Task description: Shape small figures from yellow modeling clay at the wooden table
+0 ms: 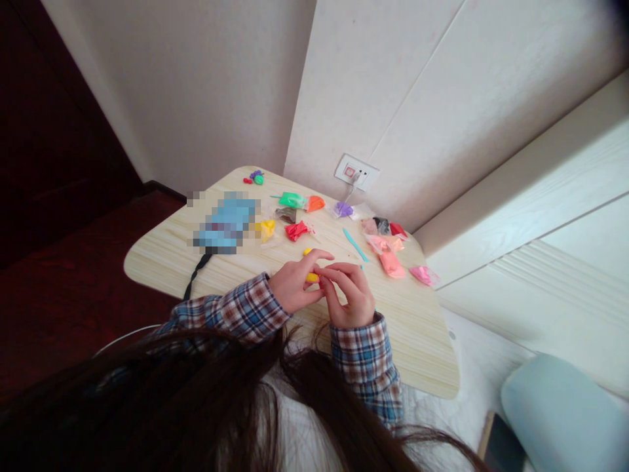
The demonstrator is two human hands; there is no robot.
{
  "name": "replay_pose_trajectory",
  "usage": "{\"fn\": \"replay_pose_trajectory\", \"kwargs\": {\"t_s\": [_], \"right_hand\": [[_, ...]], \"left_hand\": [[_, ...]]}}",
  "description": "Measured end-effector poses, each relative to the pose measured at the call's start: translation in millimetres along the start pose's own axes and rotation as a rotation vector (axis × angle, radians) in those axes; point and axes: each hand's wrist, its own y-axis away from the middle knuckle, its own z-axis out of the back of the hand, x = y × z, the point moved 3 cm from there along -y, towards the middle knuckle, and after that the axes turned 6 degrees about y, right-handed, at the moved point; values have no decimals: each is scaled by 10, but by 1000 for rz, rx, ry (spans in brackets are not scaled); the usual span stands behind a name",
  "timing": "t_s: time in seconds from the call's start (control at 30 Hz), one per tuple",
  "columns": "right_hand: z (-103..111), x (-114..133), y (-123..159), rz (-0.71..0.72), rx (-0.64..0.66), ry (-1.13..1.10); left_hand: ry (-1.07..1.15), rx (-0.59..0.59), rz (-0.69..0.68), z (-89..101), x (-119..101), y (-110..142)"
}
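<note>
Over the near part of the table my left hand point(296, 283) and my right hand point(350, 293) meet at the fingertips. Between them is a small piece of yellow modelling clay point(312, 278), gripped by the left thumb and fingers while the right fingertips press at its right end. Just beyond the left fingers a second yellow bit point(307, 252) shows on the table. A blue modelling tool point(355, 244) lies farther off to the right. Nearest beyond my hands are a bag of red clay point(297, 231) and a bag of yellow clay point(266, 229).
Along the wall side of the table point(162, 262) lie green point(293, 200), orange point(315, 203), purple point(344, 209), coral point(392, 263) and pink point(423, 275) clay packs. A blurred blue object point(228, 219) with a black strap sits left. A wall socket point(356, 172) holds a plug.
</note>
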Motion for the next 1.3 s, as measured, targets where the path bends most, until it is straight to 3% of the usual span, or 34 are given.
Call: {"fn": "replay_pose_trajectory", "kwargs": {"t_s": [0.93,1.3], "right_hand": [[3,63,-6,-4,47,-136],[95,69,-34,-16,-12,-25]], "left_hand": [[19,-36,-15,16,-17,19],[77,-37,-15,18,-54,24]]}}
